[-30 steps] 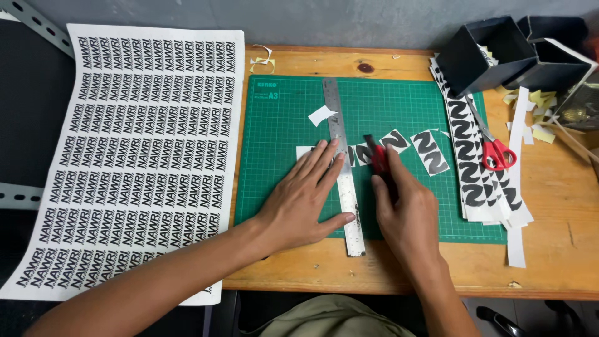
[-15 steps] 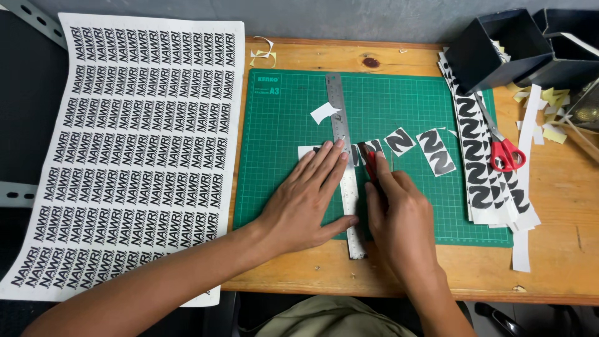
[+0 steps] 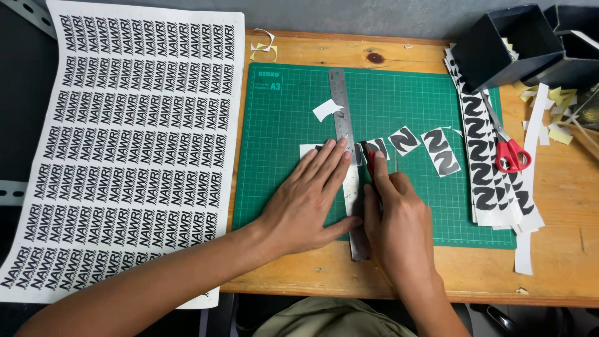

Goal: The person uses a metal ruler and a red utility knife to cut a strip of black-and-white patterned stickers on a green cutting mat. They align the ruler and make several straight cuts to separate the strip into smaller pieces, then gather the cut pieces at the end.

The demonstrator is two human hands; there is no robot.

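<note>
Our left hand (image 3: 309, 203) presses flat, gripping nothing, on the steel ruler (image 3: 347, 156), which runs near-to-far down the green mat (image 3: 281, 125); our right hand (image 3: 396, 215) grips a red knife (image 3: 370, 163) at its right edge.

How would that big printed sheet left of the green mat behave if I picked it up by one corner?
The printed sheet looks like thin paper, so it would probably flop and sag. Its near edge already overhangs the wooden table and curves, which suggests little stiffness. It seems light for its area, so a push would likely make it slide or buckle, and rough handling could crease it.
</note>
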